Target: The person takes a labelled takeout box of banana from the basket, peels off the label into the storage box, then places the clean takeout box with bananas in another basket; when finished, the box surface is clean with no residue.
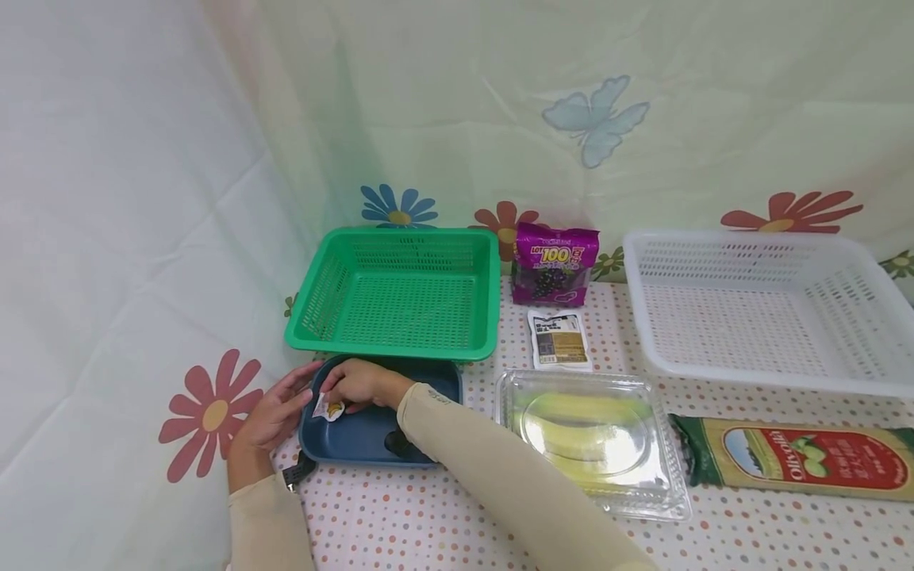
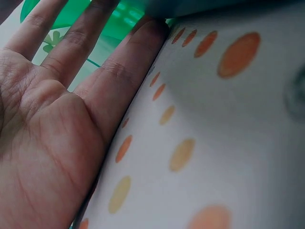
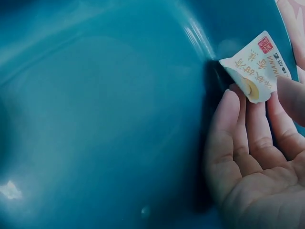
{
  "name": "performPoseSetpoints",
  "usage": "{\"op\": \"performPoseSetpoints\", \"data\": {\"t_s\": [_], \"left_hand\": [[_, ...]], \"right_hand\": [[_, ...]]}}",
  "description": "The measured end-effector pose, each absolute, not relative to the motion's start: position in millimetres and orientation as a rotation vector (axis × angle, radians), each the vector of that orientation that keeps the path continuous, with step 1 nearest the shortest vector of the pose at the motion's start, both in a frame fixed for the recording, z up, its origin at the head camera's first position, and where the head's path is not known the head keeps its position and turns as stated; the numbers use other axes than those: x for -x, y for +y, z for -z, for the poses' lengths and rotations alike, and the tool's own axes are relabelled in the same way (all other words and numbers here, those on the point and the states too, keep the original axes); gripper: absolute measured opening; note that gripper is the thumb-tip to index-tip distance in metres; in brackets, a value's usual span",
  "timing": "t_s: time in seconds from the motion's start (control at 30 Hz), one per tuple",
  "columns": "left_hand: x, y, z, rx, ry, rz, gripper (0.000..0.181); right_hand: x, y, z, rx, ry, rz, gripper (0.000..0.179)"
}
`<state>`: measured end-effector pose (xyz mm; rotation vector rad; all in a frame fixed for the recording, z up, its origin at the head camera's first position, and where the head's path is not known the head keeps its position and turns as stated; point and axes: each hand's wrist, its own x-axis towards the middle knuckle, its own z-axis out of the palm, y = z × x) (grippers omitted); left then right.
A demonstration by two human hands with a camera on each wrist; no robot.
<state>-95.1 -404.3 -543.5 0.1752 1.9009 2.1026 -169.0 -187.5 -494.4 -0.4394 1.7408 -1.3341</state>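
A small white paper label (image 1: 328, 409) with printed characters and a yellow banana picture is pinched between the thumb and fingers of my right hand (image 1: 362, 382). In the right wrist view the label (image 3: 259, 62) has one corner curling up. That hand is over the left end of a dark blue tray (image 1: 357, 446), whose smooth inside fills most of the right wrist view. My left hand (image 1: 270, 416) is at the tray's left side, fingertips right at the rim. The left wrist view shows its palm (image 2: 43, 143) with the fingers extended and nothing in their grasp.
Behind the tray stands a green basket (image 1: 400, 317). Rightward are a purple candy bag (image 1: 553, 266), a white packet (image 1: 559, 339), a clear box (image 1: 585, 432) of bananas, a white basket (image 1: 721, 317) and a spaghetti pack (image 1: 807, 460). A curtain (image 1: 143, 238) hangs at left.
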Motion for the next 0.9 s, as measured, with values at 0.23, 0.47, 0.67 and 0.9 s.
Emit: {"op": "performPoseSetpoints", "data": {"t_s": [0.23, 0.47, 0.67, 0.9], "left_hand": [[95, -404, 542, -0.187, 1.895, -2.109, 0.054], [94, -405, 543, -0.183, 1.894, -2.113, 0.055], [93, -407, 544, -0.171, 1.903, -2.104, 0.054], [96, -408, 544, -0.161, 1.910, -2.080, 0.055]], "right_hand": [[169, -188, 494, 0.401, 1.736, 1.350, 0.014], [168, -188, 495, 0.391, 1.740, 1.362, 0.015], [167, -185, 493, 0.399, 1.742, 1.350, 0.016], [172, -176, 490, 0.418, 1.796, 1.297, 0.014]]}}
